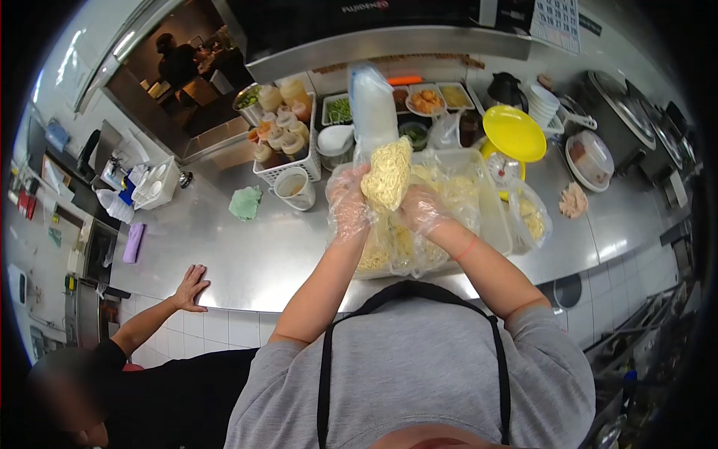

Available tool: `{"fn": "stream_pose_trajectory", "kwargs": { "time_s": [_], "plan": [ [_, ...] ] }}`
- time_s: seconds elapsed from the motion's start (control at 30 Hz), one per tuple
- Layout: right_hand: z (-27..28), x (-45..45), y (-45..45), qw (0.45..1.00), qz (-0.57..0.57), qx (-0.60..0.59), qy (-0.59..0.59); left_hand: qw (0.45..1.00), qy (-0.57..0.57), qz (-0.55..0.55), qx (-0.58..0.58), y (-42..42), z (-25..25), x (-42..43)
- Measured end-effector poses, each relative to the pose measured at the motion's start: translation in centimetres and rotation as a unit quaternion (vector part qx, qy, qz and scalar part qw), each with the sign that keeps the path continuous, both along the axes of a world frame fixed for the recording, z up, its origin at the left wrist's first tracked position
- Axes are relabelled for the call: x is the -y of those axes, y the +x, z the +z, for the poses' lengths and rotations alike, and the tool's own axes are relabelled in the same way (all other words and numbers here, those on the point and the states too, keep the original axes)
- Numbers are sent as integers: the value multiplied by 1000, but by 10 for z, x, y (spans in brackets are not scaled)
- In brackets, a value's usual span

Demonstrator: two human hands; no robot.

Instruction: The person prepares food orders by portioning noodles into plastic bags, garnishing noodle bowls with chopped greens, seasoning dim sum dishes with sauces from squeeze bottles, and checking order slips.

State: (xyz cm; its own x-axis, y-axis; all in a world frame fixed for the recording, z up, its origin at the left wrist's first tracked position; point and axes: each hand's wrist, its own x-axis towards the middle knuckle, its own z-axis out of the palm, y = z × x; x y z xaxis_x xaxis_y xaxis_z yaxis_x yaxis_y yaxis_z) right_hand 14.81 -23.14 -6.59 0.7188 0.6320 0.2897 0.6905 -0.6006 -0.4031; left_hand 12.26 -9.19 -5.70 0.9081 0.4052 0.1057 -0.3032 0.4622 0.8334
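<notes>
A clump of pale yellow noodles (387,173) is held up between my two hands, above a plastic tub (490,217). Clear plastic gloves cover both hands. My left hand (349,203) grips the clump from its left side, and my right hand (420,209) grips it from the lower right. The glove plastic and the noodles hide some of my fingertips. Below them, more noodles (374,258) lie in the tub among clear plastic bags (407,247). Just behind the clump stands a roll of clear plastic bags (372,105).
A yellow dial scale (502,168) stands right of the tub, beside a bag of noodles (532,221). At left are a white basket of sauce bottles (288,161), a cup (294,187) and a green cloth (245,203). A co-worker's hand (191,289) rests on the counter edge.
</notes>
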Motion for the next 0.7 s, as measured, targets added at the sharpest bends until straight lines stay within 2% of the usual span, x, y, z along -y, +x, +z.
{"fn": "stream_pose_trajectory", "kwargs": {
  "time_s": [0.03, 0.1, 0.13, 0.2, 0.27, 0.3, 0.33, 0.37, 0.43, 0.5, 0.53, 0.57, 0.6, 0.63, 0.67, 0.7],
  "plan": [
    [-13, -3, 1, 1000, -7, -10, -1, 1000, -1, -7, -10, 2, -3, 3],
    [-27, -14, 5, 995, -17, -85, 45, 992, -101, 42, -64, 4, -6, 9],
    [-12, -16, -1, 933, -8, -354, 73, 989, -49, 18, -141, -8, 10, 11],
    [24, -10, -18, 911, -9, -397, 109, 982, -29, -3, -184, -9, 11, 13],
    [19, -9, -21, 887, -5, -440, 143, 983, 2, -28, -181, -8, 4, 12],
    [-3, -13, -17, 935, 8, -294, 200, 983, 17, -40, -179, -7, 1, 11],
    [-6, -15, -17, 958, 22, -140, 251, 984, 116, 43, -127, 2, -10, 12],
    [-6, -11, -13, 957, 22, -145, 250, 966, 214, 125, -72, 6, -22, 11],
    [33, 4, -12, 998, 16, -55, 5, 961, 238, 123, -63, -4, -14, 10],
    [43, 14, -11, 998, 45, -31, -16, 897, 432, 96, -22, -13, -15, 0],
    [42, 19, -8, 997, 69, -2, -34, 896, 433, 97, -27, -18, -15, -4],
    [26, 23, 0, 997, 72, -6, -33, 912, 407, 33, -31, -22, -15, -8],
    [0, 27, 11, 988, 118, 79, 53, 925, 376, -31, -33, -26, -16, -9],
    [-8, 27, 13, 964, 162, 162, 138, 926, 374, -30, -36, -29, -20, -9],
    [-15, 28, 13, 964, 163, 158, 138, 930, 362, -48, -35, -32, -25, -9],
    [-13, 27, 8, 968, 114, -88, 206, 934, 351, -66, -33, -35, -29, -9]
  ]
}}
